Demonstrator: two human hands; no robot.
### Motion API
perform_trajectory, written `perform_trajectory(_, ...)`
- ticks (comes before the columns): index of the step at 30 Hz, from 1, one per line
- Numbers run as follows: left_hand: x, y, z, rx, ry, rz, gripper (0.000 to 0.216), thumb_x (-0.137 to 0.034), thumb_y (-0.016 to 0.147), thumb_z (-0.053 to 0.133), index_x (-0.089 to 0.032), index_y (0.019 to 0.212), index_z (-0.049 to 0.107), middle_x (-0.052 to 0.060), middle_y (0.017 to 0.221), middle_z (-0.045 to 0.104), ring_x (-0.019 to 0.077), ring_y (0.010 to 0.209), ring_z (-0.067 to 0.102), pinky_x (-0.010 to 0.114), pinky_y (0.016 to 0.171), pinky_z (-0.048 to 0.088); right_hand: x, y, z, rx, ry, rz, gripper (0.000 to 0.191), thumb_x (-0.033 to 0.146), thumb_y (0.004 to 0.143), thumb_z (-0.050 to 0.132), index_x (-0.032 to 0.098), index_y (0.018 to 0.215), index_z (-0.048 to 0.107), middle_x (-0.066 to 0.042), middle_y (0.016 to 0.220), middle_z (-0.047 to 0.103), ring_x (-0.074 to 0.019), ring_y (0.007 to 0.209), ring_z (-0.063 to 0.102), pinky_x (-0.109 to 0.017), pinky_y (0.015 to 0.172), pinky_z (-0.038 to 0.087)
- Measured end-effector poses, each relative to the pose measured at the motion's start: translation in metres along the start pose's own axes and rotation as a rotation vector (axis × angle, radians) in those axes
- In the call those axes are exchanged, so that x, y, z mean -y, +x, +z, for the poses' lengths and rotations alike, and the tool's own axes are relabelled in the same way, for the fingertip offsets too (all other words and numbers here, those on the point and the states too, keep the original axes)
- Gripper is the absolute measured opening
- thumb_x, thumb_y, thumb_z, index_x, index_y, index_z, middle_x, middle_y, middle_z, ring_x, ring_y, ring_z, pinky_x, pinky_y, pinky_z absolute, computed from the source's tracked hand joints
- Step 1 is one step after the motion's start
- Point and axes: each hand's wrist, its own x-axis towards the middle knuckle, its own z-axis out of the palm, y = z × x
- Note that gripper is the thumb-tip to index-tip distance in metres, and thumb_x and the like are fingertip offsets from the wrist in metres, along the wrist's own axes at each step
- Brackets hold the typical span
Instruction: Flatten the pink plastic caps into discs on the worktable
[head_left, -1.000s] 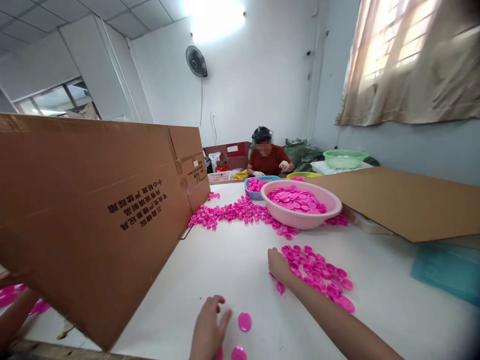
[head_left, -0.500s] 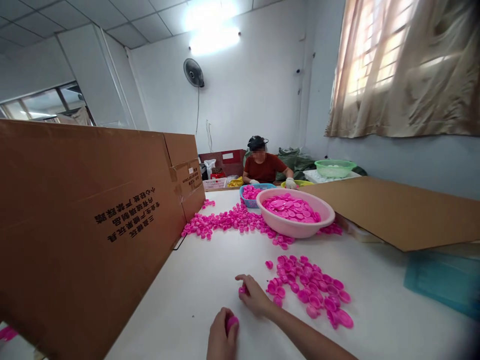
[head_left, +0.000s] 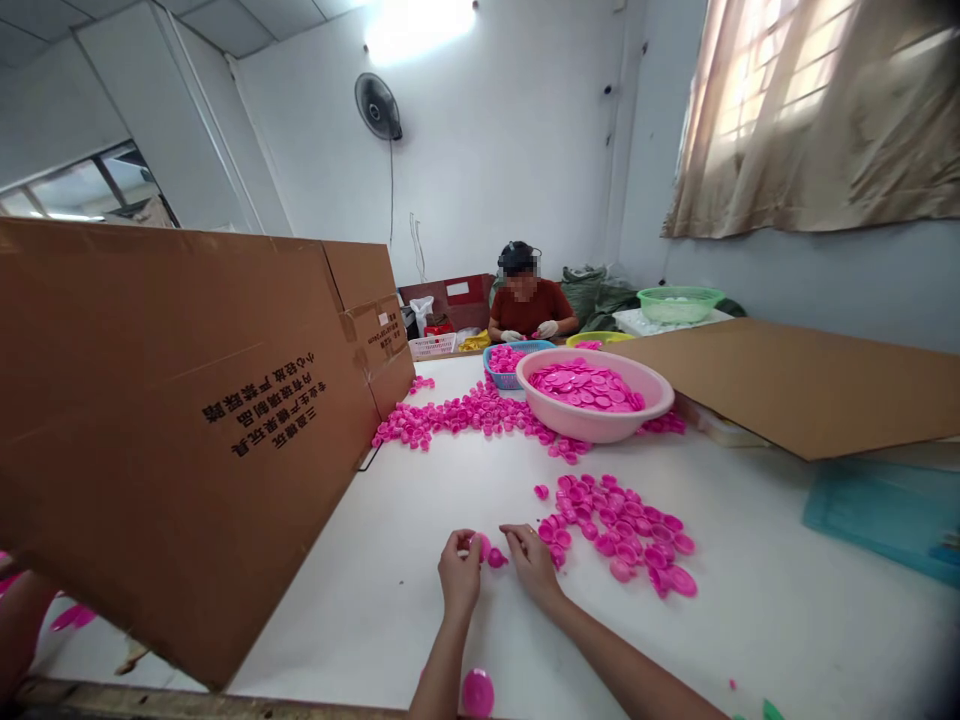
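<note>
On my feed, my left hand (head_left: 460, 575) pinches a pink oval disc (head_left: 483, 545) over the white table (head_left: 330, 610); my right hand's (head_left: 531, 563) grip I can't tell. Likely light, stiff, slick: hold its rim.

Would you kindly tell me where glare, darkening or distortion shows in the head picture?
Head view: the lamp is blown out to white, light glares through the curtain, the upper right corner falls dark, the cardboard box looks stretched towards the left edge, and the left hand and right hand appear reasonably sharp.
</note>
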Motion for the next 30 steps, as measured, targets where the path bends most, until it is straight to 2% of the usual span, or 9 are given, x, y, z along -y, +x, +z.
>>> perform_trajectory(4, 0.005, 0.008, 0.014, 0.059, 0.160, 0.001, 0.027, -0.042, 0.071, 0.046, -0.017, 0.079, 0.055, 0.002, 0.066, 0.058, 0.0132, 0.060, 0.054, 0.024, 0.058, 0.041, 0.002, 0.006, -0.003, 0.036, -0.076, 0.091, 0.032, 0.030, 0.078, 0.039, 0.015, 0.094, 0.062, -0.008, 0.088, 0.063, -0.0171, 0.081, 0.057, -0.028, 0.074, 0.043)
perform_trajectory(9, 0.009, 0.004, 0.018, 0.106, 0.314, 0.127, 0.025, -0.040, 0.076, 0.041, -0.018, 0.077, 0.053, 0.002, 0.069, 0.058, 0.0126, 0.062, 0.052, 0.023, 0.058, 0.037, 0.010, 0.018, -0.011, 0.310, -0.208, 0.115, 0.023, 0.024, 0.073, 0.046, 0.015, 0.064, 0.064, -0.004, 0.066, 0.064, -0.0144, 0.066, 0.057, -0.024, 0.063, 0.042)
perform_trajectory(11, 0.008, 0.001, 0.016, 0.129, 0.325, 0.181, 0.025, -0.039, 0.078, 0.037, -0.019, 0.076, 0.052, 0.001, 0.071, 0.058, 0.0121, 0.064, 0.052, 0.023, 0.059, 0.036, 0.011, 0.023, -0.013, 0.402, -0.176, 0.242, 0.022, 0.024, 0.072, 0.048, 0.014, 0.058, 0.061, -0.002, 0.053, 0.060, -0.0125, 0.054, 0.056, -0.022, 0.054, 0.042)
perform_trajectory(14, 0.005, -0.001, 0.014, 0.168, 0.393, 0.217, 0.028, -0.037, 0.081, 0.033, -0.019, 0.071, 0.052, 0.001, 0.070, 0.058, 0.0126, 0.065, 0.051, 0.023, 0.061, 0.035, 0.014, 0.025, -0.016, 0.500, 0.047, 0.500, 0.016, 0.021, 0.071, 0.049, 0.013, 0.064, 0.060, -0.001, 0.052, 0.059, -0.0100, 0.048, 0.055, -0.020, 0.049, 0.044)
perform_trajectory(17, 0.001, -0.001, 0.016, 0.122, 0.591, 0.234, 0.032, -0.037, 0.082, 0.031, -0.019, 0.067, 0.053, 0.002, 0.072, 0.058, 0.0160, 0.076, 0.049, 0.027, 0.069, 0.033, 0.017, 0.024, -0.017, 0.489, 0.192, 0.602, 0.010, 0.016, 0.070, 0.050, 0.011, 0.066, 0.059, -0.002, 0.057, 0.061, -0.0083, 0.049, 0.057, -0.019, 0.051, 0.047)
perform_trajectory(21, 0.002, -0.006, 0.024, 0.049, 0.848, 0.198, 0.031, -0.037, 0.083, 0.028, -0.022, 0.078, 0.054, 0.002, 0.088, 0.058, 0.0191, 0.093, 0.043, 0.031, 0.078, 0.029, 0.020, 0.024, -0.015, 0.438, 0.141, 0.633, 0.009, 0.013, 0.069, 0.050, 0.011, 0.062, 0.056, -0.001, 0.051, 0.058, -0.0087, 0.047, 0.057, -0.019, 0.049, 0.048)
perform_trajectory(24, 0.005, -0.007, 0.027, 0.026, 0.936, 0.193, 0.033, -0.035, 0.085, 0.022, -0.022, 0.086, 0.052, 0.004, 0.097, 0.054, 0.0192, 0.098, 0.040, 0.032, 0.082, 0.027, 0.021, 0.030, -0.014, 0.458, 0.057, 0.661, 0.008, 0.010, 0.067, 0.051, 0.012, 0.060, 0.054, 0.000, 0.046, 0.057, -0.0110, 0.045, 0.058, -0.021, 0.048, 0.049)
perform_trajectory(26, 0.005, -0.002, 0.026, 0.070, 0.937, 0.175, 0.033, -0.035, 0.085, 0.022, -0.022, 0.087, 0.052, 0.004, 0.099, 0.053, 0.0193, 0.097, 0.040, 0.033, 0.082, 0.027, 0.021, 0.035, -0.013, 0.490, -0.008, 0.685, 0.008, 0.008, 0.065, 0.050, 0.013, 0.060, 0.053, 0.001, 0.043, 0.055, -0.0123, 0.044, 0.058, -0.023, 0.047, 0.050)
perform_trajectory(30, -0.004, 0.021, 0.026, 0.173, 0.886, 0.002, 0.027, -0.043, 0.080, 0.033, -0.025, 0.085, 0.053, 0.002, 0.098, 0.053, 0.0217, 0.096, 0.042, 0.036, 0.080, 0.030, 0.018, 0.042, -0.006, 0.574, -0.054, 0.713, 0.009, 0.005, 0.063, 0.050, 0.013, 0.061, 0.053, 0.000, 0.039, 0.055, -0.0141, 0.043, 0.059, -0.024, 0.047, 0.051)
